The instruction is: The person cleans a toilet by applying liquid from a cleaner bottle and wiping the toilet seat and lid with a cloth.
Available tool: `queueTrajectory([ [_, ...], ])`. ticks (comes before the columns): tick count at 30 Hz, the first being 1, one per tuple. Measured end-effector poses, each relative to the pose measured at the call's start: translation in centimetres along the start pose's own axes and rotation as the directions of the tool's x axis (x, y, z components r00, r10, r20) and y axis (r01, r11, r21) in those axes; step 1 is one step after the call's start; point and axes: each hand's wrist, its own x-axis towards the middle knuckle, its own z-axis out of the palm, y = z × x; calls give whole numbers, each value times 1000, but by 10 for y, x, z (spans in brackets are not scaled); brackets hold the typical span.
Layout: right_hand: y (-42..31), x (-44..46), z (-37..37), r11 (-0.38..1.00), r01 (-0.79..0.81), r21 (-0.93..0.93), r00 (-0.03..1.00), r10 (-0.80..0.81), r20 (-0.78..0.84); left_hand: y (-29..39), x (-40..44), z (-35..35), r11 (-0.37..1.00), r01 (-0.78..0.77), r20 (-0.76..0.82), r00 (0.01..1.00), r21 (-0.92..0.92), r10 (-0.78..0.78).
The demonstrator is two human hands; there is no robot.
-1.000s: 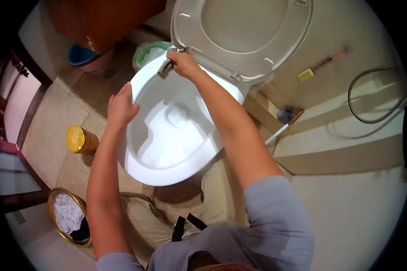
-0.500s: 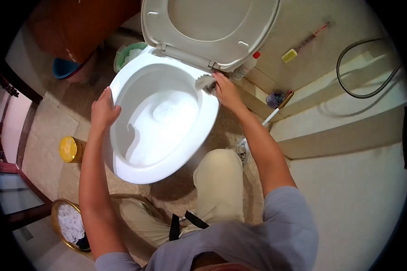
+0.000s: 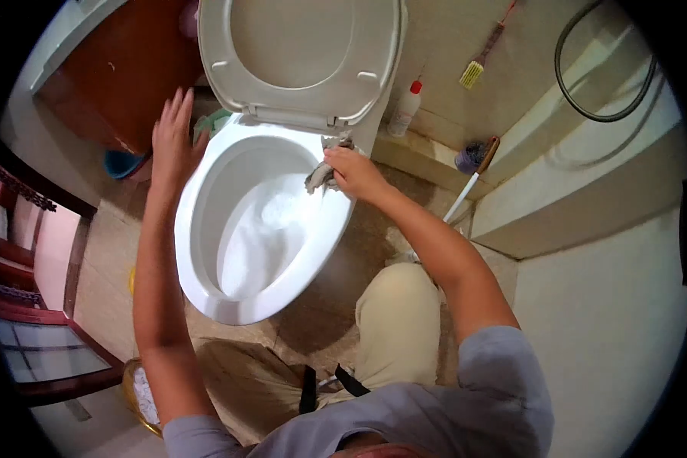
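Observation:
My right hand presses a crumpled grey cloth against the back right part of the white toilet bowl's rim. Part of the cloth sticks out past my fingers, over the rim's inner edge. Off the bowl's left side, my left hand is raised with its fingers stretched out and holds nothing. Behind the bowl, the toilet seat stands lifted. Light marks show inside the bowl, but I cannot tell what they are.
A white bottle with a red cap stands right of the toilet. Farther right are a yellow-bristled brush, a hose and a long white handle. An orange-brown tub and a blue basin stand at left.
My left hand has come off the rim and moved up, its fingers spreading. My right hand has shifted the cloth along the back right rim. The whole view has shifted.

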Motion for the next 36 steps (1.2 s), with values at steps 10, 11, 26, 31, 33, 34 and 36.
queueTrajectory([
  [10, -4, 9, 2, 998, -64, 1, 995, 64, 73, 220, 225, -105, 899, -373, -117, 906, 231, 406],
  [11, -6, 9, 1, 997, -78, -10, 994, 78, 81, 224, 233, -93, 888, -386, -60, 909, 248, 412],
  [26, -1, -12, 10, 999, 36, -26, 999, -37, -35, 240, 227, -73, 912, -283, 213, 951, 298, 226],
  [31, -5, -14, 1, 993, 118, 2, 983, -117, -144, 194, 225, -1, 981, -19, -75, 997, -193, 5],
  [33, -1, -12, 7, 999, 51, 13, 990, -49, -133, 197, 207, -6, 941, 78, 11, 997, -330, -79],
  [34, -6, -13, 5, 1000, 16, 27, 993, -12, -120, 196, 190, -9, 910, 137, 66, 990, -390, -121],
  [36, -6, -15, -10, 992, -13, 129, 998, 21, -67, 175, 147, -15, 938, 30, 88, 996, -345, 0],
])
